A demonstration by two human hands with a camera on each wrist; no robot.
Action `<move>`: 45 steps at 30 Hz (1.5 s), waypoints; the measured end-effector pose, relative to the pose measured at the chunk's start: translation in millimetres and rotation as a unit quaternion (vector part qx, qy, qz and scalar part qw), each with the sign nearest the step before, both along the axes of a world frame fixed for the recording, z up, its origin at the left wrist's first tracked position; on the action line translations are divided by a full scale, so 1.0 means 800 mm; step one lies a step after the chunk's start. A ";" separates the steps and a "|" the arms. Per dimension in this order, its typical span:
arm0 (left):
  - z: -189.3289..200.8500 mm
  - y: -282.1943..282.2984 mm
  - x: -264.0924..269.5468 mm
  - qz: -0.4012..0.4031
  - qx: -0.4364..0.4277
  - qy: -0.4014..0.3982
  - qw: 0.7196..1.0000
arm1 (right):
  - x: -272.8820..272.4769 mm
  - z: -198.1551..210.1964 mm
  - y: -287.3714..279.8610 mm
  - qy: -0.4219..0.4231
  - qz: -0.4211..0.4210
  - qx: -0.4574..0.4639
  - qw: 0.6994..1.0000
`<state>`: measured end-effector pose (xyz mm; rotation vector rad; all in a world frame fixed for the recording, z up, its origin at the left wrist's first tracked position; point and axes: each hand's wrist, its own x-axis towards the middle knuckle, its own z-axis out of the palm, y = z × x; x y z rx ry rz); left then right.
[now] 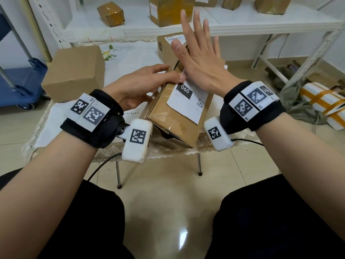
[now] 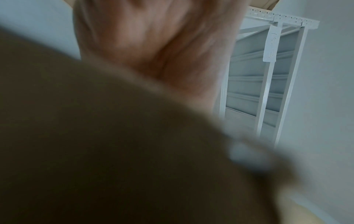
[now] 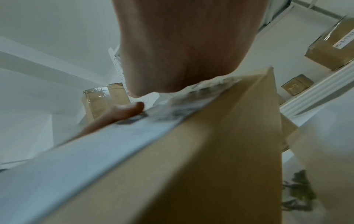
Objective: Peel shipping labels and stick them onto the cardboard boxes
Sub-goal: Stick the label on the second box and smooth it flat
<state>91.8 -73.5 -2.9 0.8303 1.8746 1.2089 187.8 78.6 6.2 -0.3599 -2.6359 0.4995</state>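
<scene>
A brown taped cardboard box point(image 1: 175, 118) lies tilted on the small cloth-covered table point(image 1: 130, 55). A white shipping label point(image 1: 188, 101) printed "060" sits on its top face. My left hand point(image 1: 147, 81) grips the box's left edge, thumb on top beside the label. The heel of my right hand point(image 1: 199, 60) presses on the label's far end, its fingers straight, spread and lifted. The right wrist view shows the palm point(image 3: 187, 45) on the label point(image 3: 95, 148), the box point(image 3: 220, 151) and the left thumb point(image 3: 124, 112). The left wrist view is blurred, showing only the palm point(image 2: 153, 45).
A plain cardboard box point(image 1: 74, 71) stands on the table's left. A labelled box point(image 1: 166, 49) stands behind the held one. Several taped boxes sit on the white shelf point(image 1: 242, 23). A blue cart point(image 1: 18, 81) is at the left, a white taped package point(image 1: 324, 103) on the floor right.
</scene>
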 end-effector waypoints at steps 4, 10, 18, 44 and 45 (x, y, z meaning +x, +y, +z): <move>0.004 -0.001 -0.004 0.002 0.018 -0.001 1.000 | 0.005 0.001 -0.015 0.002 0.033 -0.015 0.999; 0.003 -0.002 -0.002 0.008 0.028 -0.007 1.000 | 0.005 -0.013 -0.012 -0.003 0.036 0.018 0.999; -0.006 0.001 -0.001 0.000 0.006 0.000 1.000 | 0.007 0.002 0.003 -0.004 0.004 -0.010 1.000; 0.001 -0.014 -0.003 -0.007 0.034 -0.020 0.999 | 0.006 -0.009 0.017 0.017 -0.034 -0.023 0.999; 0.003 -0.014 -0.002 -0.008 0.034 -0.024 0.999 | 0.006 -0.009 0.020 0.019 -0.040 -0.032 0.999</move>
